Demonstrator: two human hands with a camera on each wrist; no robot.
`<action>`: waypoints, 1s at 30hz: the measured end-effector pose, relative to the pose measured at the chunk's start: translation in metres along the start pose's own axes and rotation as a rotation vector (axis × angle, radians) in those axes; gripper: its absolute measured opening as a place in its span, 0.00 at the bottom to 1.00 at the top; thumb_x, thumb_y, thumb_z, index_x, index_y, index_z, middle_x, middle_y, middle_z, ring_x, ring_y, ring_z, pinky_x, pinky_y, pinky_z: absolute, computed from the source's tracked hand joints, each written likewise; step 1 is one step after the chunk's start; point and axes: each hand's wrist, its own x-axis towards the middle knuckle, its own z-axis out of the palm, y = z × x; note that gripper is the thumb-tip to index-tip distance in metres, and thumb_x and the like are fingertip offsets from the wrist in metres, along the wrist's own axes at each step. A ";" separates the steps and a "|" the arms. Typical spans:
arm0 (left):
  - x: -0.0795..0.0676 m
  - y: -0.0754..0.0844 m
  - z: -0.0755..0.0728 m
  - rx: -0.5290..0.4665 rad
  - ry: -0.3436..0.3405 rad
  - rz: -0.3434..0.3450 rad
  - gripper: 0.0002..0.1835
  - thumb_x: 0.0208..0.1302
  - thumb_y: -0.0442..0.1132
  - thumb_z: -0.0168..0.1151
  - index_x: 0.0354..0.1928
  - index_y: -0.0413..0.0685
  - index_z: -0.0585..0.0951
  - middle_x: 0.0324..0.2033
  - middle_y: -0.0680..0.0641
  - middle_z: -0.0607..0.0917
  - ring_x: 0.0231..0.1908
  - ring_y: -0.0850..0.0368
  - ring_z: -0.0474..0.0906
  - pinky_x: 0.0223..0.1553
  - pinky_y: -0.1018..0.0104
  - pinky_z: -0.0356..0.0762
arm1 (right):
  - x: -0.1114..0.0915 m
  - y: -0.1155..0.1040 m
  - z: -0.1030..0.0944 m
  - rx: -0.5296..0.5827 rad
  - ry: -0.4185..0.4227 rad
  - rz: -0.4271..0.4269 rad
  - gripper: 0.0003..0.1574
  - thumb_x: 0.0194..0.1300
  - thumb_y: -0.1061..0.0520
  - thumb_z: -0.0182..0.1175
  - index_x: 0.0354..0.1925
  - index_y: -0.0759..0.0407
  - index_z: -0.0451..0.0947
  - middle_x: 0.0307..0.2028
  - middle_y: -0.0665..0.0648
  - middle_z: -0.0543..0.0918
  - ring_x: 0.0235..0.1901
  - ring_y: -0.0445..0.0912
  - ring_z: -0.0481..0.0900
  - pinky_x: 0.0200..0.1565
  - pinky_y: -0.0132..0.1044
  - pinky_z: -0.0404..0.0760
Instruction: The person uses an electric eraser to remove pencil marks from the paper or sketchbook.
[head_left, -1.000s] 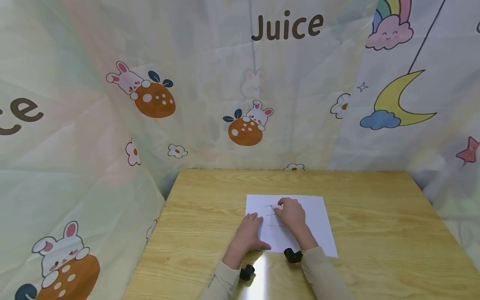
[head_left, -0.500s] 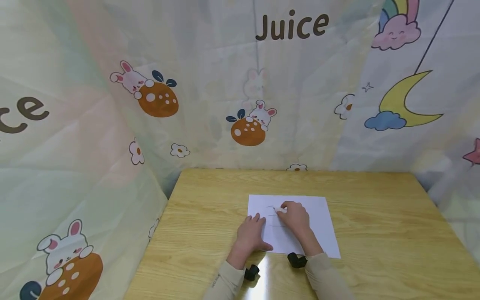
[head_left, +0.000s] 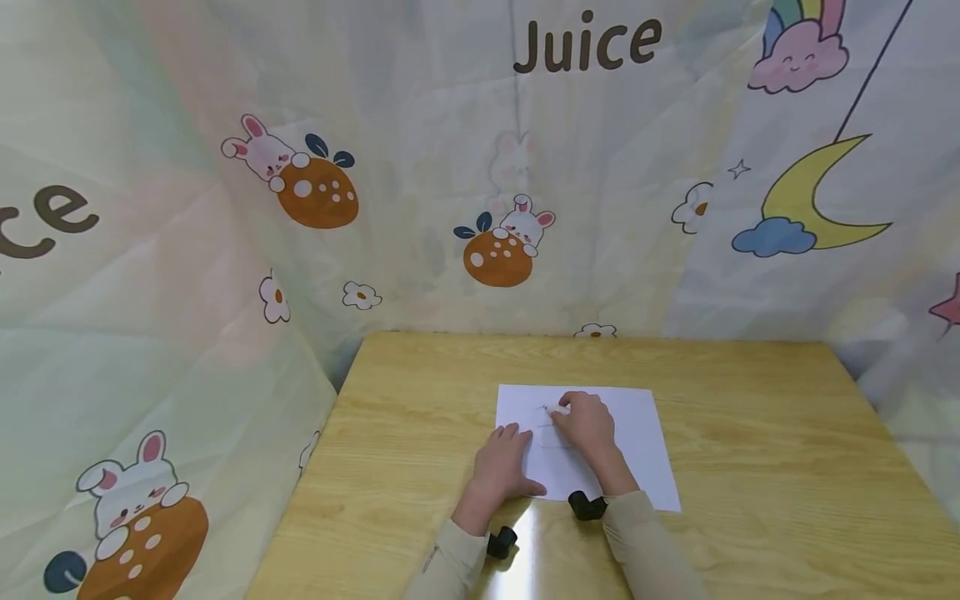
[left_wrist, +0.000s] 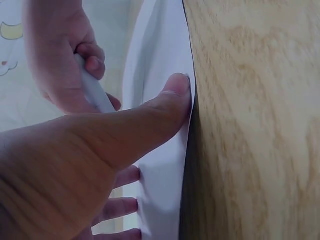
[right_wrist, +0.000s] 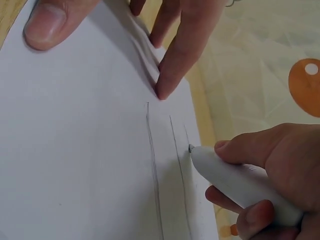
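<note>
My right hand (head_left: pixel 588 427) grips a thick white pen-shaped tool (right_wrist: pixel 240 182) between thumb and curled fingers. Its small dark tip meets the white paper (head_left: pixel 637 467) at the end of a short thin line (right_wrist: pixel 186 134). Two longer dark lines (right_wrist: pixel 156 180) run alongside that one, closer to my body. On the left part of the sheet rests my left hand (head_left: pixel 501 465), fingers spread and thumb (left_wrist: pixel 175 95) at the near edge. The paper buckles a little beside the left fingertips in the right wrist view.
Beneath the sheet is a wood-grain table (head_left: pixel 772 433). A cloth backdrop (head_left: pixel 420 167) printed with rabbits and a moon stands behind and to the sides. Each wrist carries a small black mount (head_left: pixel 587 506).
The right hand and tool shifted slightly toward my body, then back away, staying near the short line. The left hand keeps its place on the paper. The head view has shifted a little.
</note>
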 end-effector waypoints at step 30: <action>0.002 0.006 -0.005 0.105 -0.022 -0.008 0.51 0.35 0.71 0.74 0.63 0.53 0.76 0.60 0.46 0.75 0.59 0.45 0.71 0.52 0.53 0.75 | -0.001 -0.006 -0.004 -0.019 -0.022 -0.002 0.17 0.58 0.51 0.69 0.40 0.62 0.84 0.32 0.60 0.85 0.23 0.48 0.77 0.22 0.45 0.78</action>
